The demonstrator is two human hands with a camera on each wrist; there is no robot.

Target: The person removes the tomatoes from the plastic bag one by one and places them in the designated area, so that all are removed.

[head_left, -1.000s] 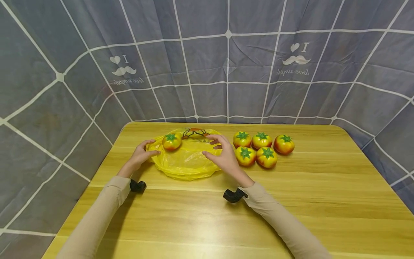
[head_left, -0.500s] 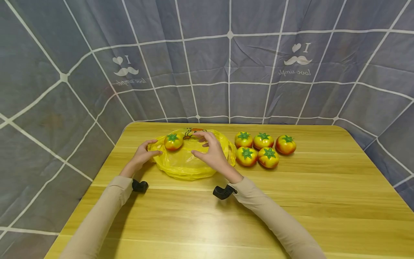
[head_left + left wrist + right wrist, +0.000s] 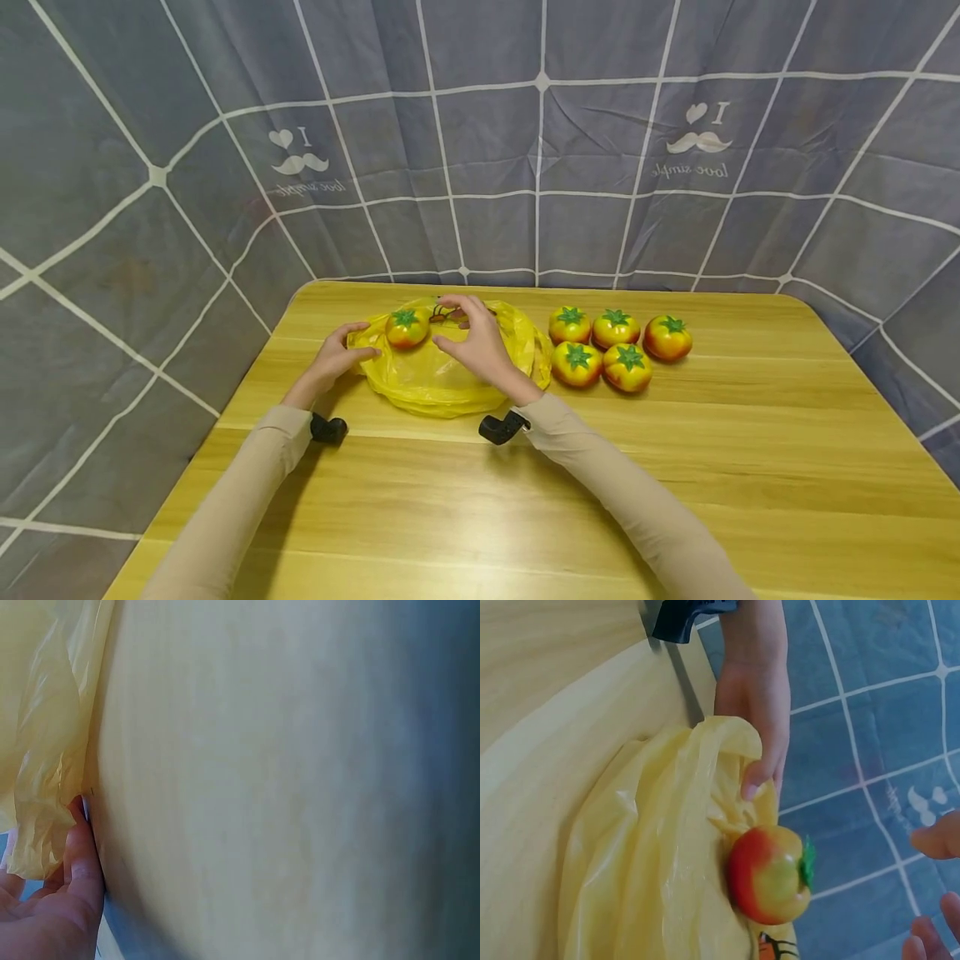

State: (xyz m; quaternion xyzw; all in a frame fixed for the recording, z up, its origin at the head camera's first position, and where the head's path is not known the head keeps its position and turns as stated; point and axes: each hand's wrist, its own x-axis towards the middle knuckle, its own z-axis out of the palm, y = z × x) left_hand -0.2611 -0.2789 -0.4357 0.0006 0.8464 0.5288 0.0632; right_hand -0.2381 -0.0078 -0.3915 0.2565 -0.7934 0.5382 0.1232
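A thin yellow plastic bag (image 3: 431,393) lies spread out on the table, left of centre in the head view. One red-and-yellow tomato (image 3: 407,331) with a green leafy top rests on its left part. My left hand (image 3: 330,360) holds the bag's left edge; in the right wrist view the thumb lies over the rim of the bag (image 3: 641,847). Above the bag, just right of that tomato, my right hand (image 3: 482,340) reaches out with fingers and thumb spread apart and nothing between them. The left wrist view shows fingers (image 3: 84,866) around the bag's corner (image 3: 45,825).
Several more tomatoes (image 3: 577,364) stand grouped on the wooden table (image 3: 465,517) right of the bag. Behind and at the sides hangs a grey curtain (image 3: 495,150) with white grid lines. A black camera mount (image 3: 502,427) sits on my right wrist.
My right hand has moved left across the bag, closer to the tomato on it. The left hand keeps its hold on the bag's edge. The head view has shifted slightly.
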